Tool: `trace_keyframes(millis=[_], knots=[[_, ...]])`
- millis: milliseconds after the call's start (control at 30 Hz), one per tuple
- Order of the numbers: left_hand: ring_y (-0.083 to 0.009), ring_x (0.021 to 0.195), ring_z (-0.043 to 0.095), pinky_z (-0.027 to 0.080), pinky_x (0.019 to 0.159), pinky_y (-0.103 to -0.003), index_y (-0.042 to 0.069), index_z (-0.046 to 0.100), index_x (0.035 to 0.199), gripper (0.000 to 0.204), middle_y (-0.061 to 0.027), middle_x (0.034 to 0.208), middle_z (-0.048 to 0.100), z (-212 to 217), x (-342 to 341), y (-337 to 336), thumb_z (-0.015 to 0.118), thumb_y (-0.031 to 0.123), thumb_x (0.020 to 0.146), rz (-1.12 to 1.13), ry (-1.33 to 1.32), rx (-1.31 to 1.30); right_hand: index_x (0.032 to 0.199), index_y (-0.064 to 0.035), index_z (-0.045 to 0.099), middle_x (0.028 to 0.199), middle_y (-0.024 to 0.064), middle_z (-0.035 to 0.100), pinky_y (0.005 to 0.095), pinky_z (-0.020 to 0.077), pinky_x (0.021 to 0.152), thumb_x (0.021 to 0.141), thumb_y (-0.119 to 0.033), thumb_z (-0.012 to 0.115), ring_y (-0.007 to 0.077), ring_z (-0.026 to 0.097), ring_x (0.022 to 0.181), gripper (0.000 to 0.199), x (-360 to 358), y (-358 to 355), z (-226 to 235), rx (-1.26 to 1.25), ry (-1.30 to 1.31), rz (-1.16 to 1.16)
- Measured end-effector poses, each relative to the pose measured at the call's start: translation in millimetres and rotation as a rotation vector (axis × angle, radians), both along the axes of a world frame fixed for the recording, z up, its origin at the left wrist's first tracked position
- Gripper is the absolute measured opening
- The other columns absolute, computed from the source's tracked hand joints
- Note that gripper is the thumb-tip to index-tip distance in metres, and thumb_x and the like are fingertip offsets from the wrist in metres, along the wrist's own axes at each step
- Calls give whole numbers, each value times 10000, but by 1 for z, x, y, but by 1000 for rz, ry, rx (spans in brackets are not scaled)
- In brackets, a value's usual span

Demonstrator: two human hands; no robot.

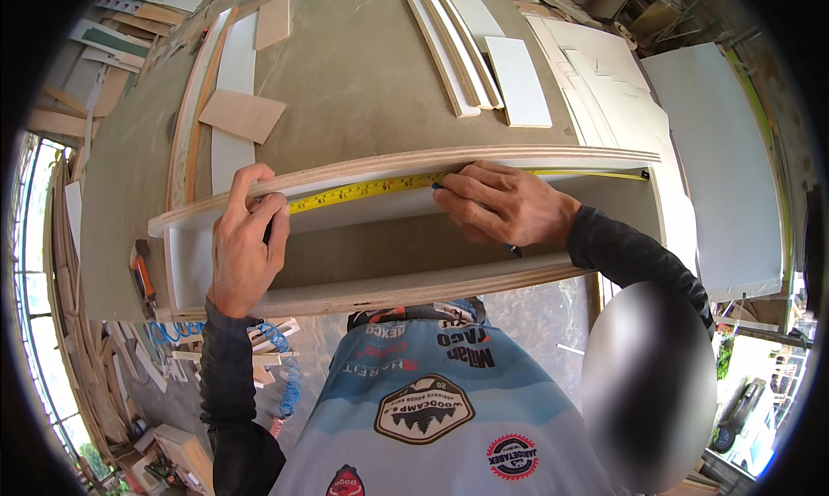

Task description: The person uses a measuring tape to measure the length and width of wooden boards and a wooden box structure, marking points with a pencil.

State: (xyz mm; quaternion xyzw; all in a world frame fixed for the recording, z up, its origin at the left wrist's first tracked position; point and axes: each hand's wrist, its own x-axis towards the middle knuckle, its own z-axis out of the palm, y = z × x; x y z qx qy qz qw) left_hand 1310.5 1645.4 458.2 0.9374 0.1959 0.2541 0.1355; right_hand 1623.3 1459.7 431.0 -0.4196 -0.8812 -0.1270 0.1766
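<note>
Dusty brown workbench board (pixel 363 73) carries a long open plywood box frame with white inner faces (pixel 414 280). Left hand (pixel 246 241), at nine o'clock, curls shut over the upper rail, pinning a yellow tape measure blade (pixel 371 189). Right hand (pixel 509 207), at three o'clock, pinches a dark pencil (pixel 515 250), its tip touching the tape.

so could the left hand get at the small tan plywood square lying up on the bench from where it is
Probably yes. The left hand pins the yellow tape measure on the long plywood frame; the small tan plywood square lies just beyond with nothing between, but the hand must release the tape.
</note>
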Motion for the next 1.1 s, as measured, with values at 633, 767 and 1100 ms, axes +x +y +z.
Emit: trace_keyframes(millis=[633,767,1100], knots=[[-271,784,693,529,734,-381,-51,638,894,29,-127,1214,550,0,-1,-1,634,-53,865,43,30,-71,1203,54,612,1080,163,647,356,612,857,711,-69,828,262,685,941,552,-4,4,3,33,15,-3],[-271,782,692,529,730,-380,-47,638,893,29,-124,1216,549,0,0,-2,635,-54,865,48,41,-62,1201,49,621,1091,167,645,356,612,856,697,-65,827,260,683,938,556,-3,3,2,15,34,-4],[-259,780,690,532,732,-378,-53,644,909,42,-120,1226,546,-2,-1,-3,638,-50,868,63,46,-69,1293,39,557,1175,160,638,377,570,973,788,-177,799,277,653,1090,600,0,1,-2,-34,-46,-31]])
